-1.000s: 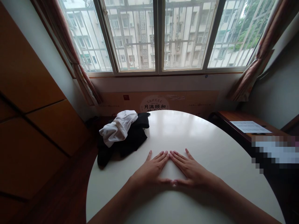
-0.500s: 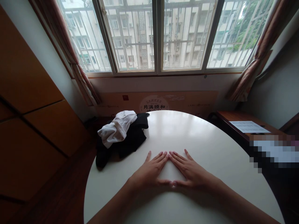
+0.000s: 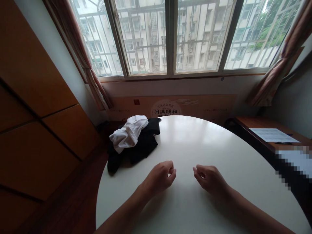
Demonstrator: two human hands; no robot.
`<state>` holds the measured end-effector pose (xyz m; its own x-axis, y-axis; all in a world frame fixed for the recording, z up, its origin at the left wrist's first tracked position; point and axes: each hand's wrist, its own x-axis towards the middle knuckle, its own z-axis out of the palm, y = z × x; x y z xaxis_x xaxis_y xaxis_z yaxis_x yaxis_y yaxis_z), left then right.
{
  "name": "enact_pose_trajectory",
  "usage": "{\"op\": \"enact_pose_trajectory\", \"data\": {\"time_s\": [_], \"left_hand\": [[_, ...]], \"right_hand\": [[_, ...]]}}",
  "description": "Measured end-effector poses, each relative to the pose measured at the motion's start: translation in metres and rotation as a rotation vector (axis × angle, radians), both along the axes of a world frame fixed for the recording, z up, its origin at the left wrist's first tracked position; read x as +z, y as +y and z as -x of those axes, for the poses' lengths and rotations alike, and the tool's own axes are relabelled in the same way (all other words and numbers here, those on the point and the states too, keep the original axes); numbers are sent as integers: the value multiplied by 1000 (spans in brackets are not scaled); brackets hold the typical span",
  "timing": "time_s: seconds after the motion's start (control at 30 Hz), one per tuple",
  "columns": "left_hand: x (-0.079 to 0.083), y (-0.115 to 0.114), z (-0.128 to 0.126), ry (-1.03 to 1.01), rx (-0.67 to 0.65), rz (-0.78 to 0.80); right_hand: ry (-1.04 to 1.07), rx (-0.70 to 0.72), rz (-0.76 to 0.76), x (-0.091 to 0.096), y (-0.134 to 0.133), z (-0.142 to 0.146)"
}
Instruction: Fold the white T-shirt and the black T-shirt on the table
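Find left hand [image 3: 161,175] and right hand [image 3: 211,178] above or on white table [image 3: 190,209], facing each other, apart, with a stretch of tabletop between. Note both curled into loose fists, fingers bent in toward thumbs, leaving only a narrow gap in each. See no object in either; cannot tell what, if anything, lies inside the folded palms. Cannot tell, either, whether knuckles touch the tabletop or hang just over it. Locate white cloth [image 3: 130,132] and black cloth [image 3: 144,148] ahead and to the left of left hand, white heaped on top of black, near left hand but not touching. Record left hand as plainly the nearer; right hand as farther off, on the opposite side of left hand from the heap. Read long axis of the heap as slanting, from near-left, beside the table's left rim, to far-right, at the far rim beyond left hand. Read white cloth as crumpled along the same slant, one end toward near-left, the other toward far-right. Observe black cloth trailing a rounded fold to near-left, and pointing a dark corner far-right, away from both fists. Note also paper [image 3: 274,135] on brown desk [image 3: 253,122], well beyond right hand and to its right.
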<state>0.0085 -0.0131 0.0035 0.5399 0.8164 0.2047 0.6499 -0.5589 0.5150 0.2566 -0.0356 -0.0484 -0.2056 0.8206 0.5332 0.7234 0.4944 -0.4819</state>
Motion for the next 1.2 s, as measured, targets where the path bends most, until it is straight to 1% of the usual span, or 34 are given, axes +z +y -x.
{"op": "enact_pose_trajectory", "data": {"time_s": [0.07, 0.1, 0.13, 0.2, 0.27, 0.33, 0.37, 0.4, 0.43, 0.47, 0.53, 0.57, 0.63, 0.7, 0.77, 0.87, 0.93, 1.0, 1.07, 1.13, 1.2], "left_hand": [[0, 4, 1, -11, 52, 8], [3, 8, 2, -42, 102, 10], [8, 13, 5, -84, 168, 0], [25, 31, 18, -154, 313, -81], [48, 58, 37, -138, 480, -242], [69, 91, 60, -21, 696, -411], [77, 107, 71, 40, 806, -452], [82, 123, 81, 93, 895, -447], [85, 137, 89, 140, 948, -401], [86, 150, 96, 182, 965, -326], [83, 168, 104, 261, 921, -184], [81, 174, 106, 288, 891, -149], [76, 180, 109, 284, 865, -162], [75, 182, 112, 187, 880, -239], [78, 182, 114, 20, 888, -372], [90, 180, 113, -169, 866, -560], [103, 175, 105, -231, 824, -614], [119, 165, 90, -294, 742, -657], [138, 146, 70, -360, 619, -689], [157, 119, 47, -401, 467, -670], [174, 85, 23, -424, 290, -584]], "right_hand": [[-51, 28, 74, -5, 3, 0], [-70, 32, 95, -7, 4, 1], [-85, 30, 103, -9, 4, 1], [-103, 22, 104, -11, 5, 1], [-115, 18, 107, -12, 5, 1], [-123, 17, 115, -12, 4, 2], [-126, 16, 118, -11, 4, 2], [-129, 12, 121, -10, 4, 3], [-130, 7, 123, -9, 4, 3], [-132, 2, 127, -8, 4, 4], [-138, -6, 139, -6, 4, 5], [-143, -8, 144, -4, 4, 6], [-152, -10, 152, -1, 4, 7], [-156, -13, 158, 3, 4, 8], [-153, -22, 167, 5, 4, 9], [-156, -32, 175, 6, 4, 9], [-158, -29, 171, 4, 4, 9], [-147, -29, 165, 2, 5, 8], [-104, -34, 165, 1, 8, 6], [-19, -37, 174, 3, 10, 4], [105, -45, 174, 10, 11, 1]]}}
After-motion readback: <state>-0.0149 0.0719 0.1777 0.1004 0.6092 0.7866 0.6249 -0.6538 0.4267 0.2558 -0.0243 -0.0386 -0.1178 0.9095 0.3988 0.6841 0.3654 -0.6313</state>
